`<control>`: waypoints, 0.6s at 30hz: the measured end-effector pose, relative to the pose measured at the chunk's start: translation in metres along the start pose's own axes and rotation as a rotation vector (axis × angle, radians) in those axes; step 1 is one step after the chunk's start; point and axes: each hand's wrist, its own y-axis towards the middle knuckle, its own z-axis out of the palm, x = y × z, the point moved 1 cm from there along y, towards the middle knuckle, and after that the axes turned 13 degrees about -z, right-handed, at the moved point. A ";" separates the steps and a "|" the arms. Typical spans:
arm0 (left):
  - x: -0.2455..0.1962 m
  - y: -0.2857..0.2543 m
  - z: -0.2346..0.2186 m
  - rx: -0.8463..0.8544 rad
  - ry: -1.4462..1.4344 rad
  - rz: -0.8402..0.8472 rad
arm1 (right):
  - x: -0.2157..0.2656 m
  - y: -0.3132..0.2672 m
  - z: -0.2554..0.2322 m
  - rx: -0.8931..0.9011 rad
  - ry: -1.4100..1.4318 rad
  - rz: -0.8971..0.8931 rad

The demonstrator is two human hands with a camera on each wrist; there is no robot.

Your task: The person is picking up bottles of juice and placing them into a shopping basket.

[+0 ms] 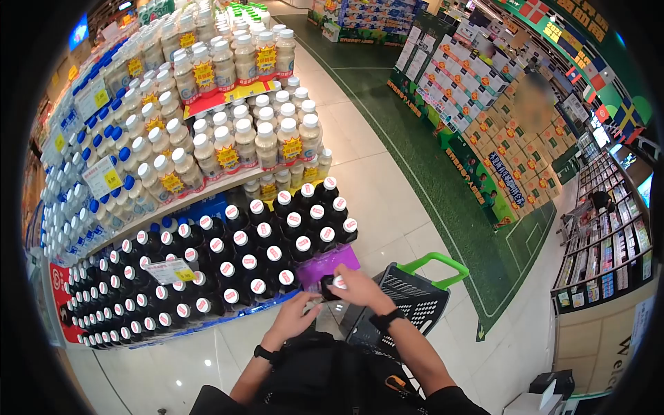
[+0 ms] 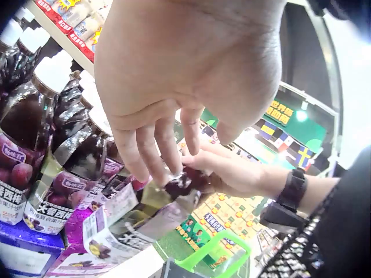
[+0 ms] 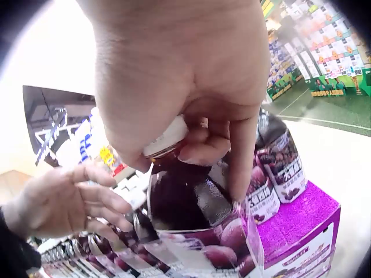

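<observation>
Right hand (image 1: 356,287) curls its fingers round the neck of one tilted dark bottle (image 3: 185,200), at the near edge of the purple box (image 1: 328,265). Left hand (image 1: 296,318) is open beside it, fingers spread; contact unclear. The step seems to be handling this bottle; the next move calls for a firm neck grip. Counted: two hands, one held bottle, two bottles (image 3: 283,159) just beyond, one basket (image 1: 415,294).

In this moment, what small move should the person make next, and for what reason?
Probably move the juice bottle toward the shopping cart. The right hand grips the bottle by its white cap, the left hand is open, and the cart stands close by on the right.
</observation>
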 end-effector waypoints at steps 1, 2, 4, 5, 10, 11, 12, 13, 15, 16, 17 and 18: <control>-0.004 0.000 0.001 0.006 -0.005 -0.002 | 0.008 -0.009 -0.017 0.004 0.000 0.007; -0.010 0.001 0.003 -0.064 0.005 0.074 | 0.017 -0.017 -0.035 -0.023 0.010 -0.001; -0.014 0.007 0.006 -0.119 0.019 0.154 | 0.037 -0.034 -0.072 -0.059 0.022 0.003; -0.012 0.012 0.010 0.043 -0.136 0.059 | 0.048 -0.045 -0.090 -0.092 0.074 0.035; -0.045 0.037 -0.002 0.502 -0.396 -0.014 | 0.073 -0.093 -0.144 -0.464 0.253 -0.067; -0.044 0.040 -0.005 0.716 -0.645 -0.063 | 0.072 -0.101 -0.146 -0.561 0.322 -0.056; -0.047 0.042 -0.004 0.925 -0.897 -0.126 | 0.073 -0.112 -0.146 -0.660 0.388 -0.047; -0.076 0.032 -0.011 0.872 -0.866 -0.264 | 0.089 -0.121 -0.148 -0.700 0.735 0.150; -0.090 0.030 -0.004 0.872 -0.960 -0.161 | 0.089 -0.128 -0.138 -0.916 0.720 0.170; -0.096 0.032 -0.001 0.917 -0.982 -0.092 | 0.092 -0.130 -0.135 -1.017 0.723 0.215; -0.102 0.030 0.000 0.839 -0.898 -0.099 | 0.083 -0.134 -0.124 -1.109 0.684 0.226; -0.100 0.032 0.005 0.791 -0.829 -0.036 | 0.084 -0.133 -0.122 -1.212 0.620 0.284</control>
